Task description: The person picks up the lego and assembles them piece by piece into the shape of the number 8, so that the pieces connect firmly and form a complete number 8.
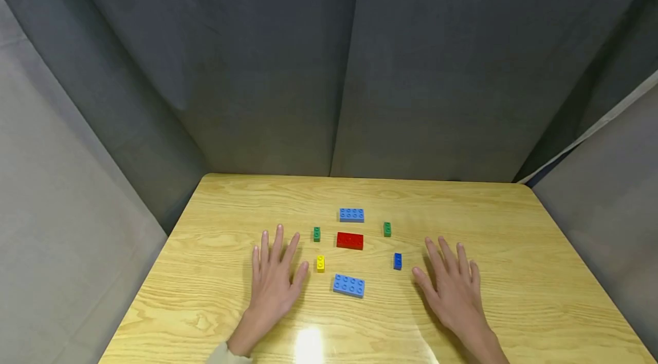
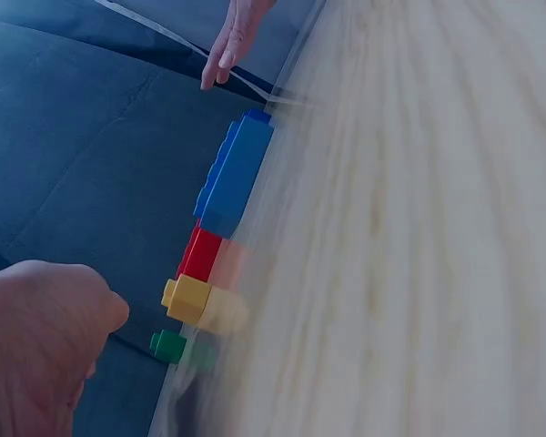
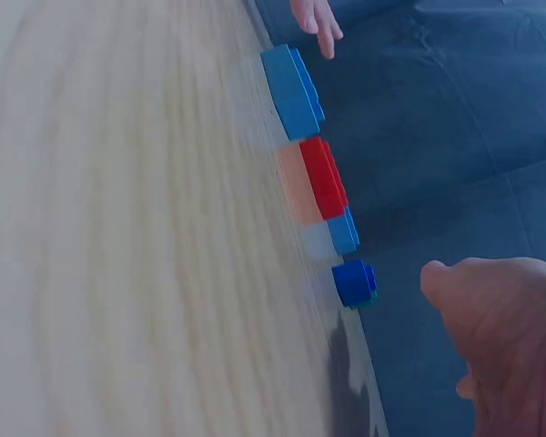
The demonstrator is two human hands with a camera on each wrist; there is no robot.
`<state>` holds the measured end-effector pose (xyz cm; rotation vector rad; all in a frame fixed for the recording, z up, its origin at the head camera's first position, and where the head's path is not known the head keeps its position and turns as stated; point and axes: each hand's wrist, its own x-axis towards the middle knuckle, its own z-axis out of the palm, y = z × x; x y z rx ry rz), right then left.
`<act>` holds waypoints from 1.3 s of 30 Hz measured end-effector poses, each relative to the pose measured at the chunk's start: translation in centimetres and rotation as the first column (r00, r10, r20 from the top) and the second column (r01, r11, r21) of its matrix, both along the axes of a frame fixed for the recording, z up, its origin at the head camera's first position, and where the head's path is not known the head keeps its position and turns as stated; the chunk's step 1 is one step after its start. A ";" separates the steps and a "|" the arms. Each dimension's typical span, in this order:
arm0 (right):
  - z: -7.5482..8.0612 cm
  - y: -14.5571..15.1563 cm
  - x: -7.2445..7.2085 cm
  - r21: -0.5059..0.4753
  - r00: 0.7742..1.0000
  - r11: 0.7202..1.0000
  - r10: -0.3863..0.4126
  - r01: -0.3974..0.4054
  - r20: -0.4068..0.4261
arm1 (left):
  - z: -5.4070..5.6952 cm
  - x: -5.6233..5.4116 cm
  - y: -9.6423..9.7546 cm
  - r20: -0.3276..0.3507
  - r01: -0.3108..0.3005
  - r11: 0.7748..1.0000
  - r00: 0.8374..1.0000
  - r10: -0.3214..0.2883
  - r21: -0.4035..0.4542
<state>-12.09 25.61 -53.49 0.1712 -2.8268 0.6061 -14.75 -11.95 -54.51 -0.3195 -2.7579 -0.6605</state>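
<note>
My left hand (image 1: 275,287) is over the table's left half, fingers spread and straight, holding nothing. Nearest to it is a small yellow brick (image 1: 321,264), with a small green brick (image 1: 316,234) behind that. On the other side my right hand (image 1: 453,290) has its fingers extended and grips nothing. A small dark blue brick (image 1: 398,261) lies to its left, and a second green brick (image 1: 387,230) farther back. Between the hands are a red brick (image 1: 350,240), a light blue brick (image 1: 349,286) in front of it and another light blue brick (image 1: 352,215) behind it.
The bricks lie apart on a wooden table (image 1: 534,272). A grey curtain (image 1: 267,78) hangs beyond its far edge, and pale cloth panels (image 1: 61,192) flank both sides. Light glares off the front of the tabletop.
</note>
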 end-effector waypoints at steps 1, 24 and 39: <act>0.0 -0.1 0.0 0.004 1.000 1.000 0.004 -0.004 -0.003 | 0.0 0.1 0.1 0.006 0.002 1.000 1.000 -0.002 0.009; -0.7 -6.0 1.1 0.009 0.994 0.994 0.112 -0.111 -0.022 | -1.2 -0.5 1.8 0.130 0.147 0.971 0.976 -0.173 0.186; -1.3 -7.8 0.7 -0.043 0.950 0.965 0.264 -0.260 0.166 | -2.7 -2.1 2.1 0.096 0.236 0.935 0.958 -0.269 0.265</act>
